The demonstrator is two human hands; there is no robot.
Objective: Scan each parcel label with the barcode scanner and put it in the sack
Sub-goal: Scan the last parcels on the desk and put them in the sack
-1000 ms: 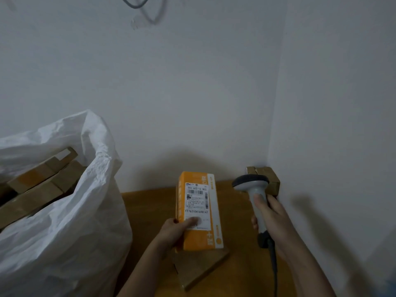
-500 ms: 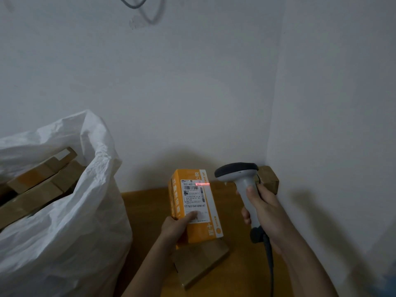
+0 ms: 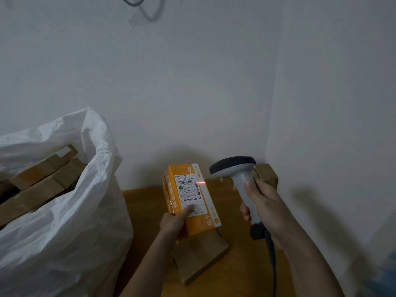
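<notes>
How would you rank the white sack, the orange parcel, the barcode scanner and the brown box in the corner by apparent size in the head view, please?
1. white sack, by far the largest
2. orange parcel and barcode scanner: look alike, so unranked
3. brown box in the corner, smallest, though farther away and partly hidden

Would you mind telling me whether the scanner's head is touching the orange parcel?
Apart. The head view shows bare wall and table between the barcode scanner and the orange parcel; only its red line reaches the label.
</notes>
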